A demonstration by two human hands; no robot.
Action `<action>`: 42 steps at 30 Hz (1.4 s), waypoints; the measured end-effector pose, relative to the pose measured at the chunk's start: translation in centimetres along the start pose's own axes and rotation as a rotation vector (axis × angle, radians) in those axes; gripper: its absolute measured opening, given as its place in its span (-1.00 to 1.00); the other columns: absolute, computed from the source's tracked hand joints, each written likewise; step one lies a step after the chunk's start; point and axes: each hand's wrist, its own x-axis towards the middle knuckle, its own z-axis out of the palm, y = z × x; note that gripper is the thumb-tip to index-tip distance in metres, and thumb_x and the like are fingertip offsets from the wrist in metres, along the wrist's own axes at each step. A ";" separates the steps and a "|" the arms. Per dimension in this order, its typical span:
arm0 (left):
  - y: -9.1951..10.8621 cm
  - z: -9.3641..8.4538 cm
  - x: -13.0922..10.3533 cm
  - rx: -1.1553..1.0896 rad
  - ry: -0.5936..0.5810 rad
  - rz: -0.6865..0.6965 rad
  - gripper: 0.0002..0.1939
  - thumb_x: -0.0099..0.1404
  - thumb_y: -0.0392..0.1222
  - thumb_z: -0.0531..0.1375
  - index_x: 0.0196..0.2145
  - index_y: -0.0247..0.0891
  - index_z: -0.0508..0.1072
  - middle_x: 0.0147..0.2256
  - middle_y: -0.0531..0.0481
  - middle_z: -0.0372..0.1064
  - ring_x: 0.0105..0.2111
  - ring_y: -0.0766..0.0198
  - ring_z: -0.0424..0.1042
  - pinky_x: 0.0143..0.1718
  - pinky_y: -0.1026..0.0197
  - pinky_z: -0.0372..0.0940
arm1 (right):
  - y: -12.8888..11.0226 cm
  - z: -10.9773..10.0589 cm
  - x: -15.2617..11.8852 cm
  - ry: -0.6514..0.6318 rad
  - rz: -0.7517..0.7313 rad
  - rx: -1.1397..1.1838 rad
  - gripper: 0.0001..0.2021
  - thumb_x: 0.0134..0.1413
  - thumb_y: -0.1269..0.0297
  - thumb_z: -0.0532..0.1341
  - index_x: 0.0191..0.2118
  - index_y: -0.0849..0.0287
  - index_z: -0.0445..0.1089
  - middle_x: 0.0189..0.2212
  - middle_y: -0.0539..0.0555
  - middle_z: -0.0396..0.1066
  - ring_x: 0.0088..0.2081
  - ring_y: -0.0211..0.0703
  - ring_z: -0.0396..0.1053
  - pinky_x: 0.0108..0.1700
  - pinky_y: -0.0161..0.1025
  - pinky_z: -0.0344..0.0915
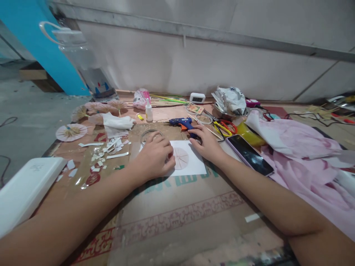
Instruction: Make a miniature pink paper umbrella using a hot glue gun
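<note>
A white paper sheet [195, 162] with a pale pink disc [181, 157] on it lies before me. Thin lines cross the disc like spokes. My left hand [155, 157] rests over the sheet's left part, fingers curled; whatever they may hold is hidden. Behind it shows part of a clear round rim [146, 136]. At the sheet's upper right, my right hand [206, 142] has its thumb and fingers around the handle of a blue hot glue gun [180, 122] with an orange trigger. The gun's nozzle points left.
Paper scraps [113, 146], pink fan-like discs [71, 132] and a water bottle [88, 62] are left. A small glue bottle [149, 112] stands behind. Scissors [224, 127], a phone [249, 153] and pink cloth [302, 166] lie right. A white case [30, 188] is near left.
</note>
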 end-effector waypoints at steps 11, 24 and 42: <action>-0.7 0.9 0.0 -0.038 0.008 -0.007 -0.72 0.28 0.03 0.24 -0.21 -0.24 0.49 -0.08 -0.15 0.38 0.02 -0.04 0.28 0.27 -0.20 0.07 | 0.2 0.2 0.0 0.013 0.000 0.011 -0.67 0.16 0.32 0.21 0.03 0.20 0.49 0.12 0.29 0.36 0.22 0.20 0.31 0.28 0.18 0.23; -1.4 0.4 0.0 -0.194 0.021 0.048 -0.73 0.32 -0.21 0.16 -0.05 -0.18 0.53 -0.01 -0.12 0.39 0.06 -0.01 0.29 0.18 -0.14 0.13 | 0.4 0.3 0.0 0.001 -0.014 0.005 -0.67 0.15 0.32 0.21 0.04 0.15 0.46 0.13 0.28 0.35 0.22 0.17 0.31 0.28 0.16 0.24; -1.5 0.8 0.1 -0.117 0.115 -0.027 -0.72 0.43 -0.05 0.08 -0.35 -0.22 0.46 -0.18 -0.11 0.41 -0.07 0.02 0.32 0.14 -0.15 0.17 | 0.2 0.2 -0.1 0.004 0.004 -0.016 -0.65 0.12 0.34 0.21 0.05 0.15 0.47 0.14 0.26 0.36 0.23 0.19 0.32 0.28 0.18 0.23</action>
